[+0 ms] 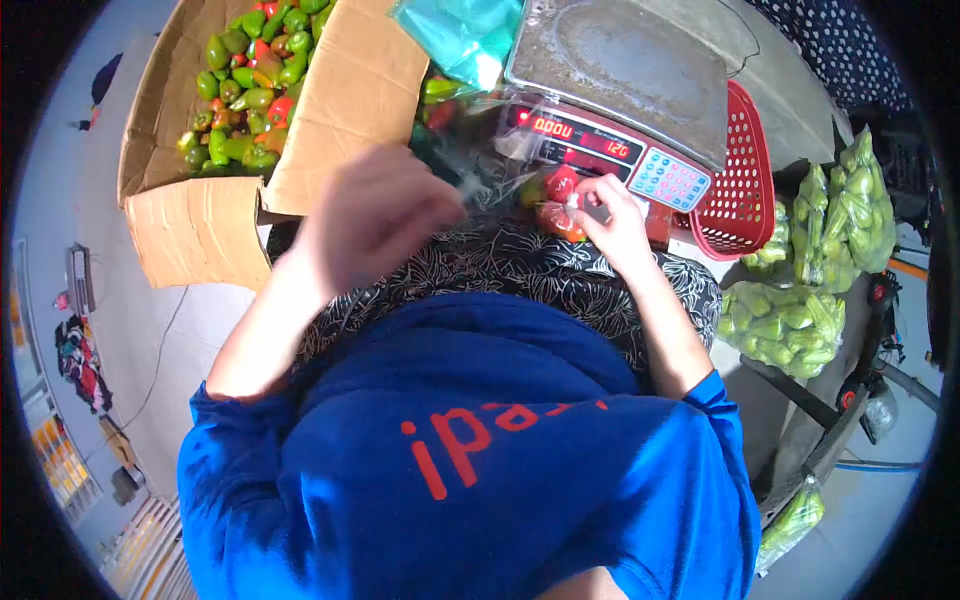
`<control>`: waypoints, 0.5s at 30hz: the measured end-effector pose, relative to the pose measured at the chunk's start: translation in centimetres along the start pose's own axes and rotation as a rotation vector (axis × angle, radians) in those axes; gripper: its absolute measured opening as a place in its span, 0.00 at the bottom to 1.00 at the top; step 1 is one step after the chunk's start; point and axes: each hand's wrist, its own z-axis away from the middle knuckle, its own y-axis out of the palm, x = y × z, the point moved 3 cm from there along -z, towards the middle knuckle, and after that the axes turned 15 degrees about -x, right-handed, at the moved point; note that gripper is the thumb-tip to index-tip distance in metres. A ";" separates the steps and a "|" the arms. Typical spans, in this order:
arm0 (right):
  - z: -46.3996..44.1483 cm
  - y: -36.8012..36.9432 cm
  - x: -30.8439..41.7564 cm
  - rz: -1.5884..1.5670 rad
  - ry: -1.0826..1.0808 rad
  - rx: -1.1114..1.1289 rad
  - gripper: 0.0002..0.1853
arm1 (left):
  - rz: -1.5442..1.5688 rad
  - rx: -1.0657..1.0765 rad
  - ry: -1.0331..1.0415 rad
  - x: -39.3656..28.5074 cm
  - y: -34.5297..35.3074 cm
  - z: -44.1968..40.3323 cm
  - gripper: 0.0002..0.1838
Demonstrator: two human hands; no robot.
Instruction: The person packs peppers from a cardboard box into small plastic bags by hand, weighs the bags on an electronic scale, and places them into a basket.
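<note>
Just below the display of a weighing scale [620,60], my right hand [612,222] is closed on the gathered part of a clear plastic bag [562,212] with red and green peppers in it. To its left, my left hand [380,220] is raised and smeared by motion, near the flap of a cardboard box [345,90]; its fingers cannot be made out. Clear plastic film [480,165] lies between the two hands. The scale shows red digits, and its metal plate bears nothing.
Green, red and dark peppers [250,95] fill the box at the upper left. A teal plastic bag [465,40] lies beside the scale. Behind the scale's right side is a red basket [735,180]. Bagged green vegetables [785,325] sit farther right.
</note>
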 end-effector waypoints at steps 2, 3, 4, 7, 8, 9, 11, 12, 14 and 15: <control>-0.3 0.0 1.4 0.107 -0.220 -0.058 0.09 | -0.266 -0.106 -0.101 0.6 -2.6 -0.5 0.04; -0.3 0.0 1.7 0.159 -0.263 -0.045 0.09 | -0.237 -0.187 -0.107 1.1 -3.9 -0.8 0.04; -0.2 0.0 2.0 0.215 -0.305 -0.033 0.08 | -0.206 -0.268 -0.112 1.9 -5.1 -1.3 0.05; -0.2 -0.3 2.0 0.174 -0.218 -0.040 0.06 | -0.195 -0.476 -0.327 6.1 -7.6 -1.6 0.09; -0.3 -0.6 1.9 0.148 -0.177 -0.047 0.05 | -0.164 -0.552 -0.367 8.0 -8.4 -1.6 0.10; -0.4 -1.1 1.1 0.095 -0.159 -0.069 0.04 | -0.170 -0.563 -0.354 10.1 -9.2 -1.5 0.11; -0.6 -3.2 0.0 -0.067 0.042 -0.112 0.05 | -0.171 -0.688 -0.532 15.0 -10.9 0.0 0.12; -0.6 -4.4 -0.7 -0.148 0.143 -0.135 0.05 | -0.145 -0.749 -0.721 16.0 -11.3 0.6 0.12; -0.8 -8.3 -1.3 -0.137 0.131 -0.331 0.07 | 0.015 -0.846 -0.702 17.1 -11.7 1.2 0.13; -0.9 -10.4 -2.2 -0.235 0.256 -0.379 0.07 | 0.023 -0.788 -0.711 17.3 -11.7 1.2 0.13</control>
